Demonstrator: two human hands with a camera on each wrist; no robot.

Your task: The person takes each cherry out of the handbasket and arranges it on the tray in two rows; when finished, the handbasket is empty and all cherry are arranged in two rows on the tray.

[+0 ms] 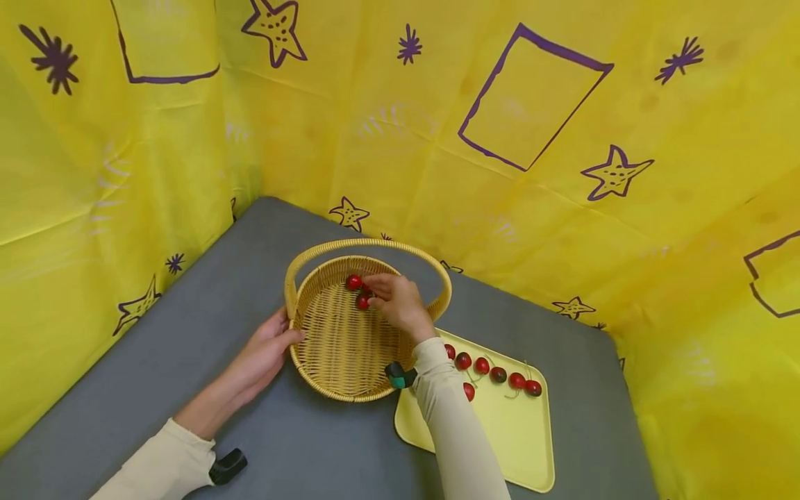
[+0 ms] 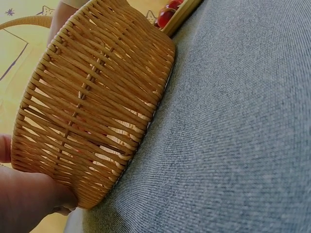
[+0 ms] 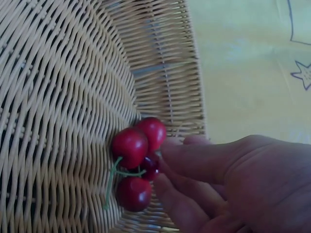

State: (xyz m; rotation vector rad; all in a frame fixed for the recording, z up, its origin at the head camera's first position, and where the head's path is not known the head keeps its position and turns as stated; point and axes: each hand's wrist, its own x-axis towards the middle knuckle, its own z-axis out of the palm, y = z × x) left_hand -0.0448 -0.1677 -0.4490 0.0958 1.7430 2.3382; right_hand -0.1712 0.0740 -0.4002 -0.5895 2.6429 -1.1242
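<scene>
Worn kit: cream sleeves, black wrist units

Left sleeve [image 1: 156,464]: long, cream, plain, lightly creased; cuff ends short of the wrist, some forearm bare. Right sleeve [image 1: 461,430]: same cream cloth, wrinkled toward the cuff, which reaches the wrist. Left wrist camera [image 1: 228,467]: black, blocky. Right wrist camera [image 1: 400,376]: black, angled, green patch. Left hand [image 1: 267,347], right hand [image 1: 400,303]: both bare.

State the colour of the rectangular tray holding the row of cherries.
Pale yellow; the rectangular tray shows best in the head view.

A grey table [image 1: 312,455] (textured) bears basket [image 1: 337,354], tray [image 1: 519,437].
</scene>
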